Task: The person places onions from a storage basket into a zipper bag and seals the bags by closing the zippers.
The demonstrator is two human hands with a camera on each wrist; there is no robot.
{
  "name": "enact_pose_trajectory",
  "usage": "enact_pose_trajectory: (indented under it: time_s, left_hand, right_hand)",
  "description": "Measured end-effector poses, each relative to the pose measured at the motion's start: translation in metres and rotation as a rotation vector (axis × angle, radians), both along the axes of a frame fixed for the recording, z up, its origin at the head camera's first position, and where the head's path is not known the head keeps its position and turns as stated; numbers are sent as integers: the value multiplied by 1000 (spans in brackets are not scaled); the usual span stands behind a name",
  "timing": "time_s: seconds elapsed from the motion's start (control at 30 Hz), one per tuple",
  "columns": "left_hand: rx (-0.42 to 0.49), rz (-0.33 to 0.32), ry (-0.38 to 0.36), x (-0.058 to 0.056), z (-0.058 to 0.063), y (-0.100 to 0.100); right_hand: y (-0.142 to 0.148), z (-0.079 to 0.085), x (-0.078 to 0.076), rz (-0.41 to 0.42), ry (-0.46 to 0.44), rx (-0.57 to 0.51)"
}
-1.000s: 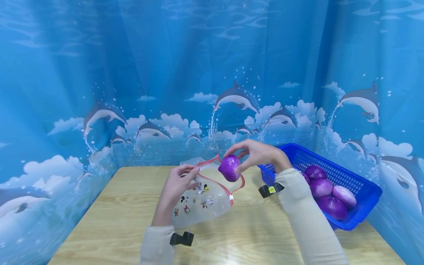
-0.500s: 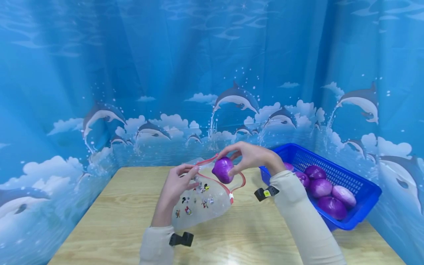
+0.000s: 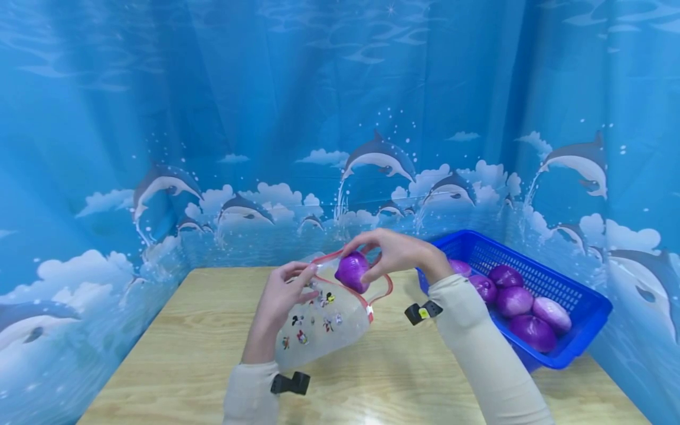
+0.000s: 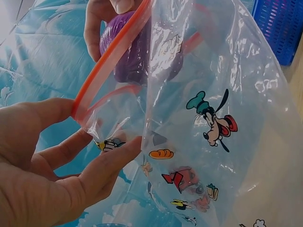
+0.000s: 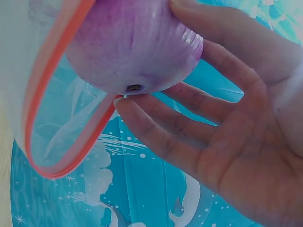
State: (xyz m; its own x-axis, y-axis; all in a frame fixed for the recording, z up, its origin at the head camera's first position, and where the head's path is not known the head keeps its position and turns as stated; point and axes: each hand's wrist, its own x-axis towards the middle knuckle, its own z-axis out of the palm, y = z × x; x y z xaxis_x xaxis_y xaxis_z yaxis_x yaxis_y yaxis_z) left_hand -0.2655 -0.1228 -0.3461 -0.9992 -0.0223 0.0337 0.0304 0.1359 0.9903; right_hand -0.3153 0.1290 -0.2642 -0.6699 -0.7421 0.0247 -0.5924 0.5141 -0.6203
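Observation:
My left hand (image 3: 281, 298) pinches the red zip edge of a clear plastic zip bag (image 3: 324, 336) printed with cartoon figures. The bag's mouth gapes toward the right. A purple onion (image 3: 350, 273) is held in the fingers and thumb of my right hand (image 3: 398, 251), right at that mouth. In the left wrist view, part of the onion (image 4: 128, 52) lies behind the clear film, past the red edge. Its pale root end (image 5: 134, 88) faces the right wrist camera, and the zip edge (image 5: 47, 165) loops beside it.
A blue perforated basket (image 3: 584, 330) stands at the right of the table, with several purple onions (image 3: 514, 301) in it. The wooden table (image 3: 175, 354) extends under both arms. A blue curtain (image 3: 319, 118) with dolphins hangs behind and at the sides.
My right hand has moved the onion left and slightly down, into the bag's mouth. The left hand has stayed nearly in place, still gripping the bag's edge.

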Motion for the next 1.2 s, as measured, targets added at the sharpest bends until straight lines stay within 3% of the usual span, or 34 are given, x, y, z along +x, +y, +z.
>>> enact_pose_trajectory:
  time_s: [0.67,1.2]
  left_hand:
    - [39,6,37,2,3,-3]
    - [47,-6,62,4,4,-5]
  right_hand:
    - [8,4,0,7,21,-33]
    - [49,10,-12,-101,41,48]
